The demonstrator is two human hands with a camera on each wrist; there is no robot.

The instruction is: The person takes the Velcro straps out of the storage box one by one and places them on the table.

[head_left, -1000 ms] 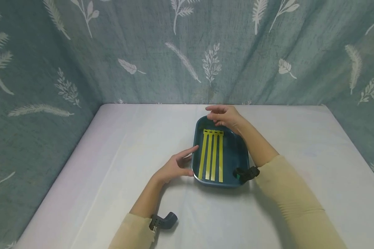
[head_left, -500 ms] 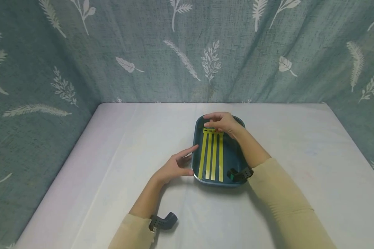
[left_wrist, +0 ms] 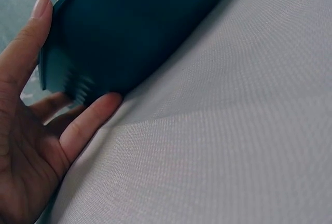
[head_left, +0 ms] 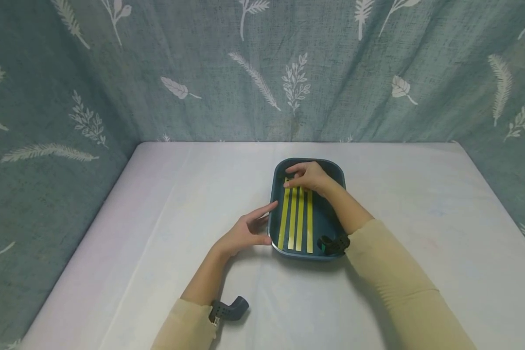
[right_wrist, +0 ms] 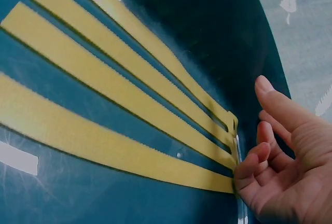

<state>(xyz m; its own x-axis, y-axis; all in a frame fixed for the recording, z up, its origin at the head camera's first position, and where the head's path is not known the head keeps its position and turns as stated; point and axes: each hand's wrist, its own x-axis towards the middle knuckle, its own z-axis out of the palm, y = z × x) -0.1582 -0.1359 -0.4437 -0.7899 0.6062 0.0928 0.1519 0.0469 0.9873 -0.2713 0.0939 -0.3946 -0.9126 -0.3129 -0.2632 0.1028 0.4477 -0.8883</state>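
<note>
A dark teal tray point(head_left: 323, 218) with rounded corners stands on the table. On its floor lie several yellow saw blades point(head_left: 300, 218) side by side, lengthwise, finely toothed along the edges in the right wrist view. My left hand point(head_left: 240, 237) touches the tray's left side, thumb at the near corner and index finger at the rim. In the left wrist view another finger of it meets the tray's lower wall. My right hand point(head_left: 308, 177) reaches inside at the far end, over the blades' slotted ends. Its lower fingers point(right_wrist: 246, 175) are bent against those ends, thumb apart.
The tray rests on a white cloth-covered table point(head_left: 192, 194). A teal leaf-patterned curtain point(head_left: 201, 58) hangs behind the table and along the left side. Dark wrist-worn cameras sit on both wrists, the right one point(head_left: 332, 245) over the tray's near right corner.
My right hand has come down from above the tray's far rim into the tray, over the blades' far ends, covering their slots. My left hand and the blades look unmoved.
</note>
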